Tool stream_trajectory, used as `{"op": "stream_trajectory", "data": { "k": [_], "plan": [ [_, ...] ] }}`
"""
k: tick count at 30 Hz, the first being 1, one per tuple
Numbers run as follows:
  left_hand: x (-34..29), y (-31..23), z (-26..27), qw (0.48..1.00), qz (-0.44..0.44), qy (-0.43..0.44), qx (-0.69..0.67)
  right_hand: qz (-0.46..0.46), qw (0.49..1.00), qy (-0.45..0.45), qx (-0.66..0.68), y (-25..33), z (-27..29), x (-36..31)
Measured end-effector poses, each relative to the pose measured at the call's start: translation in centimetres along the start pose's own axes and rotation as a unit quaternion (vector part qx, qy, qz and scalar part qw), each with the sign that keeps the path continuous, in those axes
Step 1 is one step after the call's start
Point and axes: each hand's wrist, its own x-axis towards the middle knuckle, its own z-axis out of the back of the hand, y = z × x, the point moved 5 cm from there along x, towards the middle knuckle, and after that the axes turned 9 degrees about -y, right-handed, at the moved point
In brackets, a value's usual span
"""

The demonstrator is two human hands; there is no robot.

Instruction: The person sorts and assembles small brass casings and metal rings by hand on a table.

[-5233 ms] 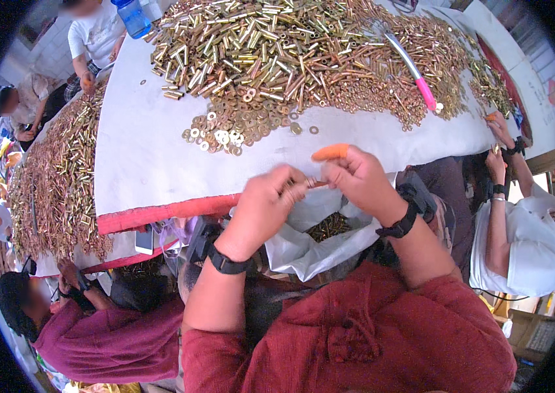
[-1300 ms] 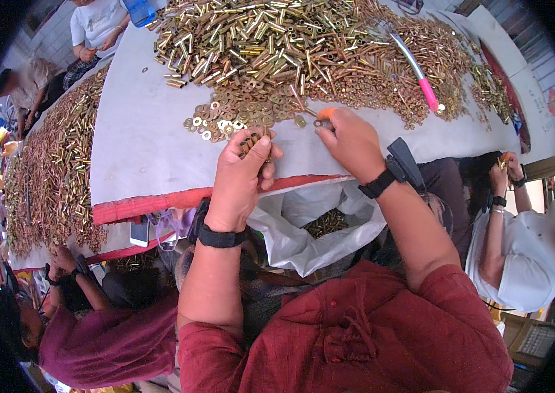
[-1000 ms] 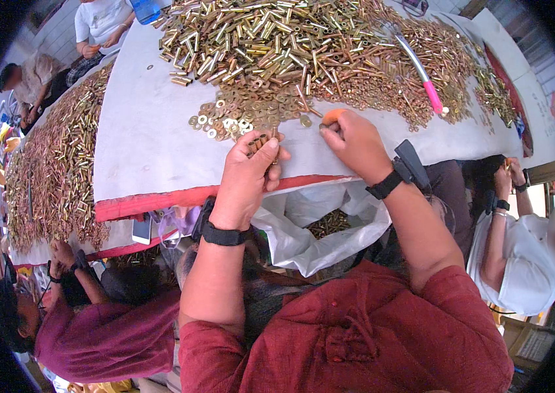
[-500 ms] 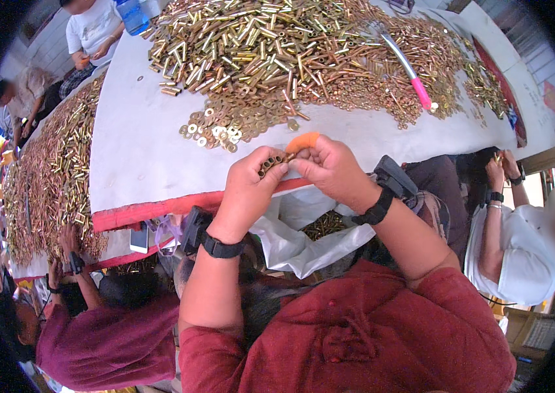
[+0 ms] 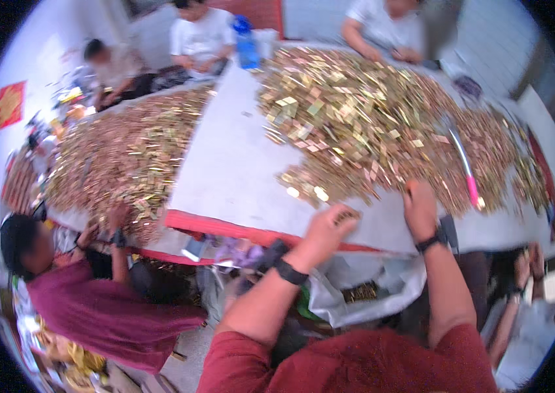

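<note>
Over the white tabletop (image 5: pixel 218 164), holds small tubes (image 5: pixel 347 215) in the curled left hand (image 5: pixel 328 232) just below centre, bends the right hand (image 5: pixel 420 211), pinch too blurred to tell, beside the upper-right metal pile (image 5: pixel 362 124), and might spill tubes through a loosened curl.

Metals: heaped brass-toned and coppery pieces (image 5: pixel 349 108), glossy, with bright glints (motion blur hides their finer texture); near them, small pale-gold pieces (image 5: pixel 320 194), shinier still. The second heap (image 5: pixel 130 150) has a duller, more granular look. The curved tool (image 5: pixel 462 160) combines a smooth silvery length with a pink, plastic-looking end. The work surface (image 5: pixel 225 154) bears a matt, whitish covering with a red edge (image 5: pixel 238 228). Plastics: crinkled white bag (image 5: pixel 392 298), slightly sheeny; translucent blue bottle (image 5: pixel 247 47). Cloth: matt red shirt (image 5: pixel 356 363).
</note>
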Motion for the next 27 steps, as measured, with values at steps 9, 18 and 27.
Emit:
{"op": "stream_trajectory", "data": {
  "k": [9, 18, 27],
  "plan": [
    [-1.0, 1.1, 0.0, 0.998, 0.041, 0.010, -0.046, -0.047, 0.994, 0.004, 0.102, 1.8, 0.3, -0.1],
    [-1.0, -0.2, -0.5, 0.999, -0.048, 0.024, -0.003, -0.197, 0.891, 0.118, 0.391, 4.8, 0.5, -1.8],
    [-2.1, -1.2, -1.0, 0.992, -0.095, 0.083, 0.004, -0.212, 0.842, 0.161, 0.469, 9.5, 3.7, -5.1]
  ]
}}
